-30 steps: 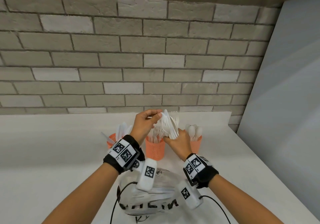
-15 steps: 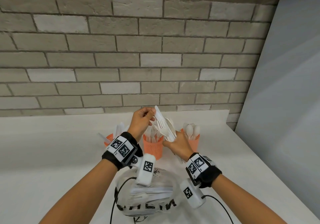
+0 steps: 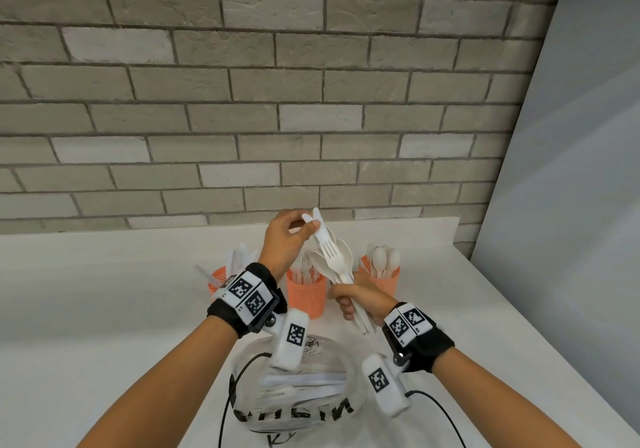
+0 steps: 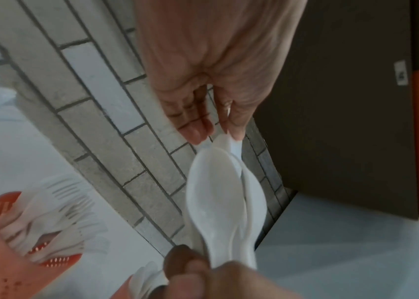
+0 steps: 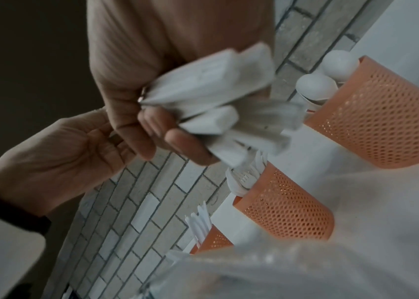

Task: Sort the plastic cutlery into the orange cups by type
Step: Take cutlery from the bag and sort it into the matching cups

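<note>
— What are the hands doing?

— The right hand [image 3: 360, 300] has its fingers curled tight round the handles of a bunch of white cutlery [image 3: 337, 267], spoons and at least one fork fanned out above the fist. The left hand [image 3: 285, 239] is raised just above it, thumb and fingertips pinching the tip of a knife [image 3: 318, 227] that sticks out of the top of the bunch.

— And the cups?

— Three orange mesh cups stand on the white worktop [image 3: 104, 309] just beyond the hands. The middle cup [image 3: 306, 295], directly under the left hand, holds forks. The right cup [image 3: 384, 277], just past the right hand, holds spoons. The left cup [image 3: 218, 279], partly hidden behind the left wrist, holds knives.

— Anything nearer than the hands?

— A clear plastic bag [image 3: 298, 395] with dark lettering lies on the worktop below both wrists, with more white cutlery inside. Each wrist wears a black band with checkered markers and a small white camera unit, and a thin black cable runs off over the bag.

— Behind it all?

— A pale brick wall [image 3: 242, 101], and a plain grey panel [image 3: 571, 170] off to the right of the right hand.
</note>
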`<control>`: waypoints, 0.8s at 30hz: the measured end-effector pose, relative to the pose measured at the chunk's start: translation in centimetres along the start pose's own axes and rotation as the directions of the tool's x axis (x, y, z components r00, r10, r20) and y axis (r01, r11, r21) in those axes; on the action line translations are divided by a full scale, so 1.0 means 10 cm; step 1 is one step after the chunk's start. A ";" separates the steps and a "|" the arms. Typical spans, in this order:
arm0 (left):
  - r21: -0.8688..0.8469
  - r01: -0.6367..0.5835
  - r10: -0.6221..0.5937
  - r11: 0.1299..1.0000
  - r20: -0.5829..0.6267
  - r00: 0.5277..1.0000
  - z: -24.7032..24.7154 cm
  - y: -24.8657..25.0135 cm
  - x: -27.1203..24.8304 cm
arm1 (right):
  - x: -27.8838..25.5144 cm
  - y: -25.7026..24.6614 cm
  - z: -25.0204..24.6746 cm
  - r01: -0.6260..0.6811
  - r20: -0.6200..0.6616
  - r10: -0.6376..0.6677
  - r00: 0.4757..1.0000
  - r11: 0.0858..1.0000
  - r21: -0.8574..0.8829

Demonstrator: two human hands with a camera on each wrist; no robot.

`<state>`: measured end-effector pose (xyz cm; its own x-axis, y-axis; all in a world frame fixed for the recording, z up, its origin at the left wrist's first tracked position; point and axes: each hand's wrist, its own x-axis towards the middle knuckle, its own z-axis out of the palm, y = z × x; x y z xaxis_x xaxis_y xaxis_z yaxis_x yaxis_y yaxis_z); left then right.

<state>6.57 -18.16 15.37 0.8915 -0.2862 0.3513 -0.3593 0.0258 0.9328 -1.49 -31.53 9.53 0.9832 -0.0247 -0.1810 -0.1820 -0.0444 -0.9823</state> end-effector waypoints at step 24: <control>0.207 -0.009 0.013 0.978 -0.014 1.000 0.04 -0.05 0.05 | 0.05 -0.04 -0.04 -0.145 0.177 0.131 0.975 0.987 0.066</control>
<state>7.07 -18.68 15.00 0.8905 -0.2728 0.3640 -0.4171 -0.1706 0.8927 -0.94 -31.95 9.82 0.9379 0.1468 -0.3142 -0.3212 0.0261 -0.9466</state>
